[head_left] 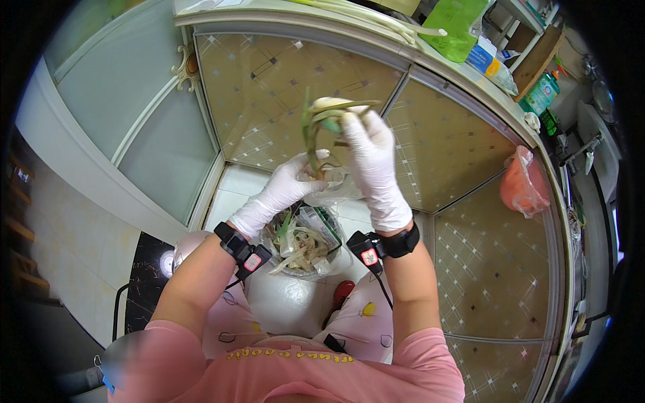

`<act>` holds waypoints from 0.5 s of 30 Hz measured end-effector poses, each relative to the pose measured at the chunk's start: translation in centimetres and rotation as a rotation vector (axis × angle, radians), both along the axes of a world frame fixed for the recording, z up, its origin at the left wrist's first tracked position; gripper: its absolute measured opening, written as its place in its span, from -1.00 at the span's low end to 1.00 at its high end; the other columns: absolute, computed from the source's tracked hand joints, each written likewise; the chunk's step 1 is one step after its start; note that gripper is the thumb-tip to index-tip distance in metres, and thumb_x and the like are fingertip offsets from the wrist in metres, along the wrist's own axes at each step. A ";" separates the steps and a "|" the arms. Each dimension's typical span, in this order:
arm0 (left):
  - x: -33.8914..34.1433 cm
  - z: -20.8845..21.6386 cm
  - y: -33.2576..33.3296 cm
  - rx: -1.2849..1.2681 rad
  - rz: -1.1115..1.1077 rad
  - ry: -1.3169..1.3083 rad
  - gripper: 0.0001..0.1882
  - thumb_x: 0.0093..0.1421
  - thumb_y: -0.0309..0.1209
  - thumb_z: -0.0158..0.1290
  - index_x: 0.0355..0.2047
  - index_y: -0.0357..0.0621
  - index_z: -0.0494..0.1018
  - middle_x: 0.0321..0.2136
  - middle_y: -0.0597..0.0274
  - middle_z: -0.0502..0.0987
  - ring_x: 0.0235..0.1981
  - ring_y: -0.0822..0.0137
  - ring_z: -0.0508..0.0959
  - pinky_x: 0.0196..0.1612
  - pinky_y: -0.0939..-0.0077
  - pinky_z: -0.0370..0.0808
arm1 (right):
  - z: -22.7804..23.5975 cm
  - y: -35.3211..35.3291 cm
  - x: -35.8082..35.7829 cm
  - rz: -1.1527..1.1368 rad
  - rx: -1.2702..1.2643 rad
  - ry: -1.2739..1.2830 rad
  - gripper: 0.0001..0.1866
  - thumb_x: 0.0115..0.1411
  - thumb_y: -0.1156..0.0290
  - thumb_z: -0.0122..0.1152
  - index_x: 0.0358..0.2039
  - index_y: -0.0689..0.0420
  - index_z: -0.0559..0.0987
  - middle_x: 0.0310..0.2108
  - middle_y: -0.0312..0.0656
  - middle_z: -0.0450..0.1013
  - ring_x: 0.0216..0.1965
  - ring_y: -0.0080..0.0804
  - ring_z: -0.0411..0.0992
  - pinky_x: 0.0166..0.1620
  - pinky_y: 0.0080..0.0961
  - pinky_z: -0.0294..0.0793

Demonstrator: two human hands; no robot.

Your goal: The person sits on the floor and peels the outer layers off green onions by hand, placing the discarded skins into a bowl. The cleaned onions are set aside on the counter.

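Note:
Both my hands wear thin white gloves. My right hand (pixel 369 158) is closed around a bent bunch of green onion leaves (pixel 311 131), with the leaf ends sticking out past its fingers. Lower and to the left, my left hand (pixel 285 188) pinches the bottom end of the same green onion, where something brownish shows at the fingertips. Beneath my hands stands a round waste bin (pixel 316 274) with a clear plastic liner. Pale peelings, green scraps and crumpled wrappers lie in it. Translucent plastic (pixel 339 190) bunches up behind my left hand.
Tan patterned cabinet doors (pixel 295 94) rise ahead and to the right. Long green onions (pixel 376 19) lie on the counter, beside a green bag (pixel 457 30). A red plastic bag (pixel 524 183) hangs at the right. A frosted-panel door (pixel 161 134) stands at the left.

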State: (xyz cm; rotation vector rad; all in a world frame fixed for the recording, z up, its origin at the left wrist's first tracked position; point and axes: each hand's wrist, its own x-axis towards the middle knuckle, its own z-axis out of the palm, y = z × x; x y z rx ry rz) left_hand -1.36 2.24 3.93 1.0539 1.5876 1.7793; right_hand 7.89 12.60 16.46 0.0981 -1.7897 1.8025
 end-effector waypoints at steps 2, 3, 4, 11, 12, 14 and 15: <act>0.2 0.0 0.2 -0.092 0.045 -0.078 -0.64 0.03 -0.39 0.14 -0.16 -0.21 0.39 -0.42 0.25 0.50 -0.45 0.51 0.48 -0.35 0.60 0.43 | 0.0 -1.0 -0.5 0.092 0.013 -0.017 -0.76 0.19 0.39 0.03 -0.18 0.24 0.48 -0.31 -0.28 0.46 -0.28 -0.64 0.38 -0.18 -0.69 0.36; 0.1 -0.1 0.1 -0.110 0.058 -0.066 -0.67 0.04 -0.39 0.14 -0.18 -0.22 0.40 -0.42 0.24 0.50 -0.43 0.51 0.48 -0.33 0.60 0.42 | 0.1 -1.0 -0.5 0.137 0.032 -0.061 -0.70 0.14 0.38 0.09 -0.13 0.25 0.45 -0.30 -0.28 0.45 -0.27 -0.61 0.38 -0.18 -0.68 0.36; -0.1 -0.1 -0.1 -0.127 0.073 -0.055 -0.69 0.04 -0.39 0.13 -0.21 -0.22 0.42 -0.42 0.24 0.51 -0.41 0.50 0.48 -0.32 0.60 0.42 | 0.3 -0.8 -0.4 0.138 0.084 -0.119 -0.63 0.10 0.37 0.14 -0.09 0.25 0.43 -0.26 -0.25 0.45 -0.23 -0.57 0.38 -0.15 -0.65 0.37; -1.6 -0.7 -1.0 0.050 0.247 -0.053 -0.78 0.04 -0.42 0.14 -0.30 -0.23 0.45 -0.38 0.24 0.52 -0.32 0.46 0.48 -0.21 0.59 0.39 | -0.9 2.6 2.3 0.175 0.259 -0.456 -0.44 -0.01 0.46 0.23 0.04 0.25 0.33 -0.06 -0.11 0.38 -0.05 -0.36 0.35 0.00 -0.50 0.35; -1.7 -0.8 -0.9 0.084 0.244 -0.093 -0.80 0.03 -0.43 0.14 -0.34 -0.24 0.45 -0.38 0.26 0.52 -0.34 0.47 0.48 -0.22 0.60 0.40 | -2.1 2.7 2.1 0.220 0.325 -0.473 -0.56 0.05 0.50 0.14 -0.01 0.25 0.39 -0.10 -0.17 0.42 -0.09 -0.42 0.37 -0.02 -0.54 0.35; -1.7 -0.8 -0.9 0.074 0.237 -0.078 -0.81 0.04 -0.43 0.14 -0.34 -0.23 0.45 -0.40 0.27 0.52 -0.35 0.48 0.48 -0.23 0.60 0.40 | -5.3 2.6 0.8 0.154 0.519 -0.755 -0.65 0.06 0.47 0.09 -0.10 0.25 0.46 -0.17 -0.07 0.46 -0.14 -0.33 0.42 -0.04 -0.50 0.35; -1.7 -0.8 -0.9 0.051 0.240 -0.075 -0.81 0.04 -0.43 0.14 -0.34 -0.23 0.45 -0.40 0.27 0.52 -0.36 0.49 0.48 -0.24 0.60 0.40 | -7.0 2.7 -0.2 0.125 0.643 -0.858 -0.67 0.05 0.44 0.09 -0.14 0.25 0.49 -0.19 -0.02 0.46 -0.13 -0.25 0.42 -0.04 -0.46 0.35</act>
